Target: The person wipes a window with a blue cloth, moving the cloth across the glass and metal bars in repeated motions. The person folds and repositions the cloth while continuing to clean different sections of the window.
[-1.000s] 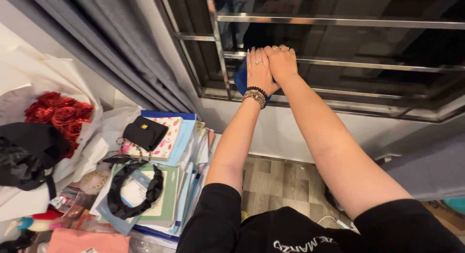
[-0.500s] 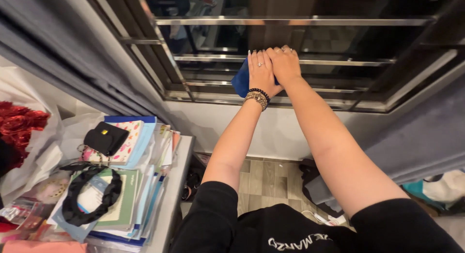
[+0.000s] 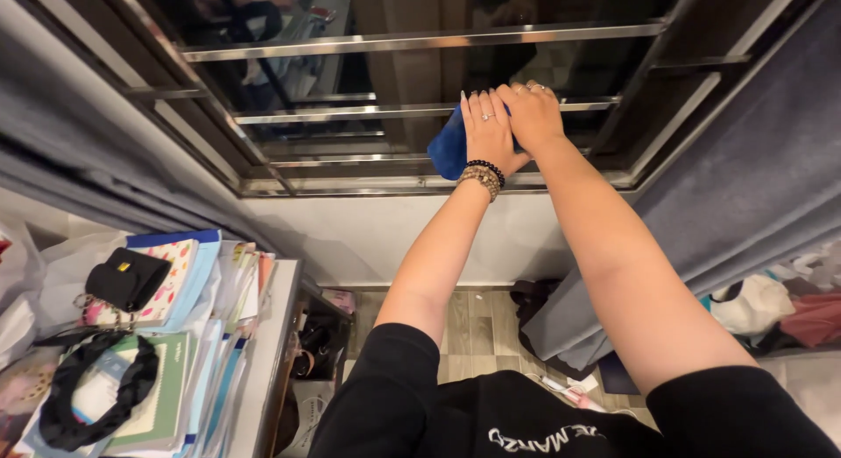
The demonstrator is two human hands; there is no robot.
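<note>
Head view. Both my arms are stretched out toward the window. My left hand [image 3: 487, 129] lies flat, fingers together and extended, pressed onto a blue cloth [image 3: 449, 146]. My right hand [image 3: 532, 116] lies beside it, partly overlapping the left one's edge, fingers also flat and close together, pressing down; neither hand pinches anything. The cloth sits against the glass between two horizontal metal bars [image 3: 350, 113] of the window grille, and its lower left corner sticks out from under my left palm. Beaded bracelets [image 3: 482, 174] circle my left wrist; rings show on both hands.

Below the grille runs a white wall [image 3: 368, 234]. Grey curtains hang at left [image 3: 79, 169] and right [image 3: 745, 160]. At lower left a table edge [image 3: 267, 353] carries a stack of notebooks [image 3: 188, 335], with a small black wallet [image 3: 127, 279] on top and a black braided headband [image 3: 96, 397] nearer me. Wood-pattern floor [image 3: 469, 331] shows between my arms.
</note>
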